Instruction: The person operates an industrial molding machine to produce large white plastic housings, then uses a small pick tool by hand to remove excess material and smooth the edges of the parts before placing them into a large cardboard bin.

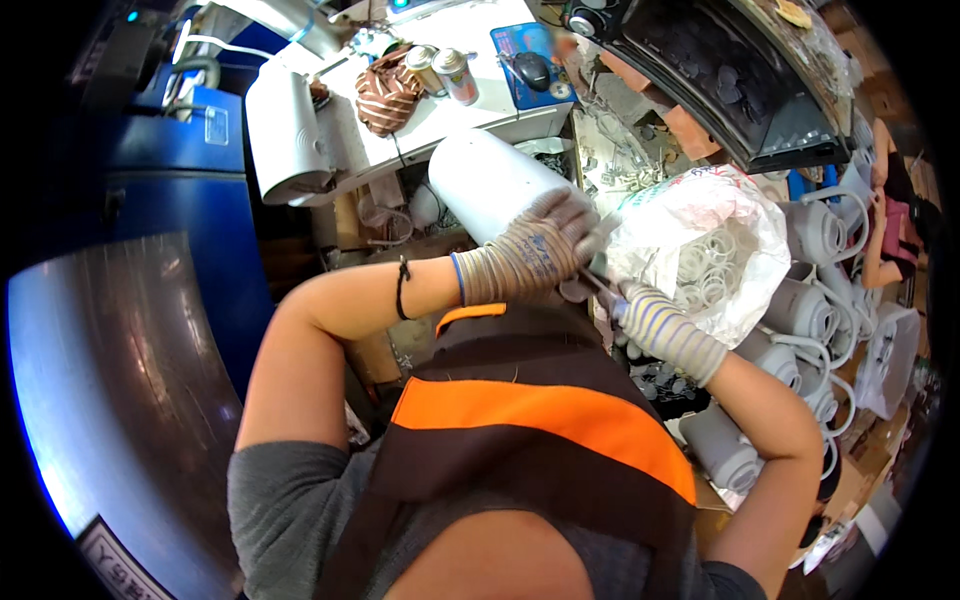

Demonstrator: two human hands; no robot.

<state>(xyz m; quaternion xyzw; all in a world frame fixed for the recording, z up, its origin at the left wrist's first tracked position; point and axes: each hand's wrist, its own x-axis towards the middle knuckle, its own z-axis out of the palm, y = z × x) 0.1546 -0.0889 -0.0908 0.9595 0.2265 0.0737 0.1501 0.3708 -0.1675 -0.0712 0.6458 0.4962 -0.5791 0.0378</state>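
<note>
Down the left side of the frame, a big blue machine with a curved metal panel below. Across the lower middle, a dark apron with a wide orange band, worn over a grey shirt. At upper centre, a white tabletop; at upper right, a black tray with round clear pieces inside. Right of centre, a crumpled white plastic bag, open at the top. Down the right side, grey jugs with looped handles in a cluster, and a person's arm near the edge.

At the centre of the frame, a white cylinder, tilted, just in front of the tabletop; a second white shell at upper left. Over the cylinder's lower right end, the gloved left hand, fingers bent and blurred — cannot tell whether gripping or only resting. Just right of it, by the bag, the gloved right hand, fingers closed on a slim dark tool, too blurred to name further.

On the tabletop, a striped brown cloth, a blue mat, two cans and a black mouse. In the bag, clear rings — smallest of all.
</note>
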